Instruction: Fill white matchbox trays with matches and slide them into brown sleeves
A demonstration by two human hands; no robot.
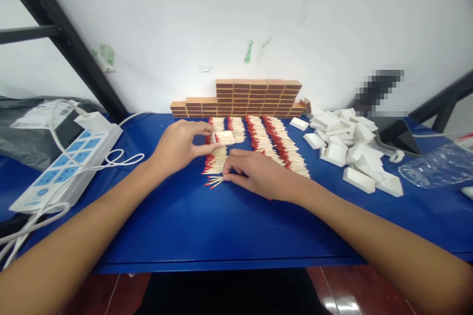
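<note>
Between thumb and fingers, my left hand (180, 143) grips a small white matchbox tray (229, 137) with some red-tipped matches lying in it. My right hand (254, 172) is just below and to the right, its thumb and index finger pinched on the pale ends of a few matches (214, 182). Their red heads point left, close above the blue table. Around and behind both hands lie long rows of matches (284, 145) with red heads to the left. Part of the rows is hidden under my right hand.
Brown matchboxes (258, 98) are stacked in a stepped wall at the back. On the right lie a heap of white trays (343, 133), a dark phone-like device (399, 135) and a plastic bottle (439, 165). A power strip (66, 167) with white cables stands left on the blue table (221, 236).
</note>
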